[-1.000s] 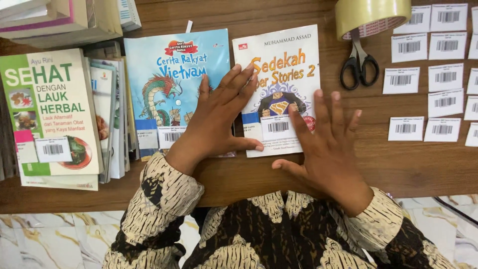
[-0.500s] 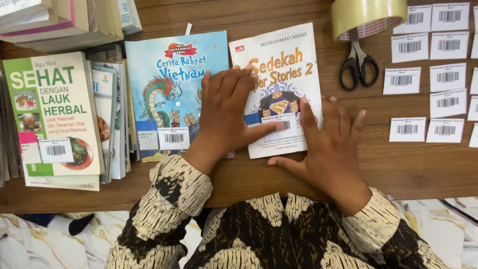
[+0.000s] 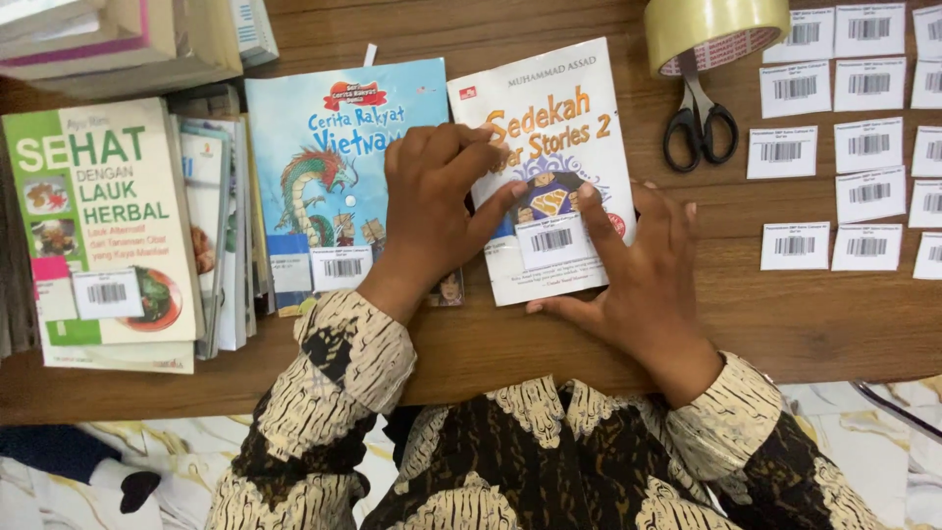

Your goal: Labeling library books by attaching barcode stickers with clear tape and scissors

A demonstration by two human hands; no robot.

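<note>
Currently, the scene is recorded as follows.
Left hand [image 3: 432, 211]: laid flat, fingers spread and gripping nothing; the white book [image 3: 549, 167] is pinned at its left edge.
Right hand [image 3: 638, 280]: fingers extended, nothing clasped; the barcode label [image 3: 551, 238] is pressed by the index fingertip.
White book: lain face-up on the worktop [image 3: 785, 324], just beside the blue book [image 3: 334, 177].
Surroundings: scissors [image 3: 699, 123] and a tape roll [image 3: 716, 29] are placed above; loose labels [image 3: 854, 137] are set out to the right.
Risk: the label is judged liable to crease or sit askew if the book slides under uneven pressure.
</note>
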